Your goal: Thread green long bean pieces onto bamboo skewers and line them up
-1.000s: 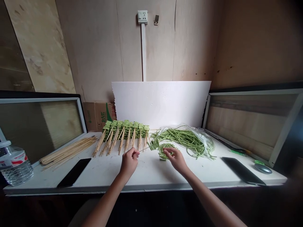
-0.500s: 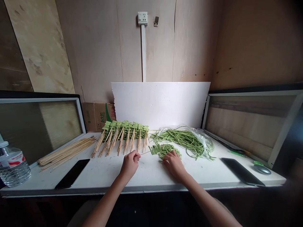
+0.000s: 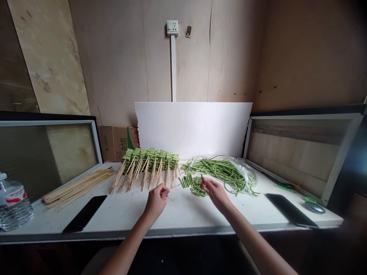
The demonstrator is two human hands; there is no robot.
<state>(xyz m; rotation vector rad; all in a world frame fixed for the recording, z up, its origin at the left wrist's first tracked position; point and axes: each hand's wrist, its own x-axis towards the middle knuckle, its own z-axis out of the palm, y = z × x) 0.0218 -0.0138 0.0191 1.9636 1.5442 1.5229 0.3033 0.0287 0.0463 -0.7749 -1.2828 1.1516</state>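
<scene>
My left hand is closed around the lower end of a bamboo skewer, which points to the right. Several short green bean pieces are threaded side by side on its far part. My right hand pinches a single cut piece of green bean, held upright just right of the threaded ones. Beneath and behind its fingertips lies a pile of cut green bean pieces, partly hidden by the hand.
Filled skewers are stacked at the back left, sticks toward me. Bare skewers lie further left, near a water bottle and a black phone. Long green beans spill from a plastic bag; another dark phone lies right.
My right hand has risen from the pile of cut pieces and now holds one piece up beside the skewer. My left hand keeps its grip almost in place. The camera view has shifted slightly.
</scene>
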